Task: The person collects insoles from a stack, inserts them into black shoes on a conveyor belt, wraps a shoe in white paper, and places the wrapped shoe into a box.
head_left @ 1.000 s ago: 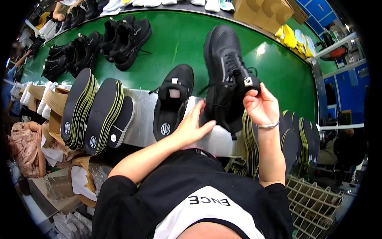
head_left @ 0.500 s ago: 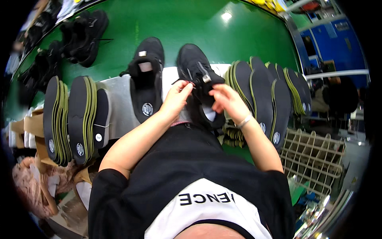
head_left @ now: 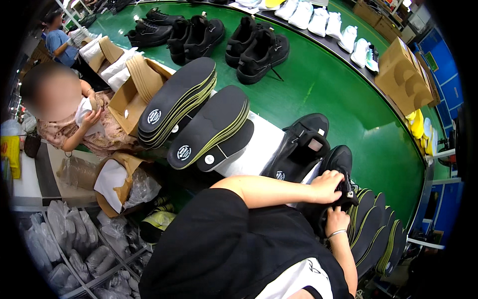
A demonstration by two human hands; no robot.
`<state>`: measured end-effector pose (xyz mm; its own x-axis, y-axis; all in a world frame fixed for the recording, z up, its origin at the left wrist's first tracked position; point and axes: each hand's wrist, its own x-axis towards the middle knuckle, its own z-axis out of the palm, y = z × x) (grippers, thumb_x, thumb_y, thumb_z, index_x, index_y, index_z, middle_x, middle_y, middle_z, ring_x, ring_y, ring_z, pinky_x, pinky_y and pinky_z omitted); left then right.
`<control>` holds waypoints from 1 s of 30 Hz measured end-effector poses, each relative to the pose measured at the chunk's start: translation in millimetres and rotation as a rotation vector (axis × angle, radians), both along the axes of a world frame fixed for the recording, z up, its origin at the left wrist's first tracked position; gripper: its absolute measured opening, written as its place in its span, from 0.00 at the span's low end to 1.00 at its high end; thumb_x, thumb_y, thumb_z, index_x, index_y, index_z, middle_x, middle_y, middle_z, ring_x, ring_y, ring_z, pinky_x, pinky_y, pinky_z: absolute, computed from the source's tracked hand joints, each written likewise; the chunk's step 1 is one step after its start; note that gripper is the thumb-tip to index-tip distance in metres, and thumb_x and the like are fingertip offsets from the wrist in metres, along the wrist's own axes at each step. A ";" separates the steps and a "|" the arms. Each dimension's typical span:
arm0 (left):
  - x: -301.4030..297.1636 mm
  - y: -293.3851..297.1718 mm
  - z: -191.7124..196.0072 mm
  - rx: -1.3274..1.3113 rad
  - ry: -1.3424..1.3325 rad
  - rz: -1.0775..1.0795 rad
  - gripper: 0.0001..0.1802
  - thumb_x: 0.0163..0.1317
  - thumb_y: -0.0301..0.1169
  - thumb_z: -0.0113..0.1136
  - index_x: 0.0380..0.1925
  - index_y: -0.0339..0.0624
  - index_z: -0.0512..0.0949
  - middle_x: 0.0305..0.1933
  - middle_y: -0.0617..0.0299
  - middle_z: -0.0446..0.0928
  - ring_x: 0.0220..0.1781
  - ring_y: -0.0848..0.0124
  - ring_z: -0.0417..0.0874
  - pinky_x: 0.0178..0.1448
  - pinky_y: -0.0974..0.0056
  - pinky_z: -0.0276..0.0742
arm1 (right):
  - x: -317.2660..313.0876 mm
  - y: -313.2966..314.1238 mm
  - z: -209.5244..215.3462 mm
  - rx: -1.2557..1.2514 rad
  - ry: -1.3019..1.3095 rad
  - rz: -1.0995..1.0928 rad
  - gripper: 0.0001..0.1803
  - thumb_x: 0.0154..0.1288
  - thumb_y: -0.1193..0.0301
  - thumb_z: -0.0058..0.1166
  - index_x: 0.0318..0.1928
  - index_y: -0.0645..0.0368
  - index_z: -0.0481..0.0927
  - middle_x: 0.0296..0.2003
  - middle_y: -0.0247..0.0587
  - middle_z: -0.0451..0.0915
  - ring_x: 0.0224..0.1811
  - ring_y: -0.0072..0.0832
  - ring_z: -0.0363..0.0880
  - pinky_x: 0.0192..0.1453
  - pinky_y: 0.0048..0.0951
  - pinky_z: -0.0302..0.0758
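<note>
A black lace-up shoe stands toe-away on the right of the narrow white bench. My left hand grips its upper near the laces and tongue, fingers curled over it. Just nearer, my right hand, with a bracelet at the wrist, pinches the edge of the shoe's opening with bent fingers. The heel is partly hidden by my hands. To the left stands a second black shoe, untouched, with a round white mark on its insole and a pale label on the tongue.
Stacked black insoles with green edges lie left; more insoles stand right. Black shoes stand on the green conveyor, white shoes along its far edge. A person in a patterned top sits left by an open carton.
The view has swung left, bringing the seated person and cartons into sight. My hands have closed in on the shoe: the left over its upper, the right at its opening.
</note>
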<state>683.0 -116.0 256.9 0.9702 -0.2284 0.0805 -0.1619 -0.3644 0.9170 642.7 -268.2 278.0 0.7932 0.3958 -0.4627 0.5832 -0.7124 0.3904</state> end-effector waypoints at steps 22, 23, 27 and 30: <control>6.5 -3.1 -12.8 0.043 -0.282 -0.112 0.36 0.32 0.33 0.57 0.46 0.32 0.62 0.43 0.44 0.65 0.47 0.49 0.65 0.54 0.56 0.58 | 18.4 6.8 10.5 -0.050 0.072 0.010 0.09 0.50 0.68 0.45 0.31 0.50 0.77 0.29 0.32 0.73 0.36 0.26 0.73 0.35 0.29 0.68; 7.6 -5.2 -16.2 0.063 -0.289 -0.154 0.40 0.32 0.34 0.58 0.50 0.32 0.59 0.46 0.43 0.63 0.50 0.50 0.62 0.56 0.56 0.56 | 20.0 5.2 5.1 -0.092 0.116 -0.056 0.08 0.51 0.68 0.44 0.31 0.50 0.77 0.29 0.32 0.73 0.35 0.27 0.73 0.30 0.34 0.69; 2.3 -23.6 5.4 0.301 -0.395 -0.217 0.44 0.33 0.35 0.58 0.55 0.36 0.51 0.50 0.47 0.60 0.54 0.53 0.59 0.56 0.56 0.56 | 25.1 12.7 -14.8 -0.429 0.269 -0.185 0.11 0.53 0.67 0.44 0.34 0.52 0.79 0.33 0.34 0.77 0.30 0.33 0.75 0.20 0.39 0.68; 3.3 -28.2 7.6 0.299 -0.303 -0.271 0.44 0.33 0.34 0.57 0.55 0.39 0.51 0.50 0.49 0.62 0.54 0.54 0.61 0.55 0.56 0.56 | 27.6 2.8 -16.4 -0.367 0.236 -0.179 0.11 0.52 0.68 0.45 0.34 0.53 0.79 0.33 0.34 0.77 0.28 0.34 0.75 0.20 0.38 0.68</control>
<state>686.3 -144.2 264.5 0.8162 -0.5249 0.2416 -0.5295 -0.5120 0.6764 670.4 -265.5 261.6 0.6904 0.0387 -0.7224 0.5669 -0.6493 0.5070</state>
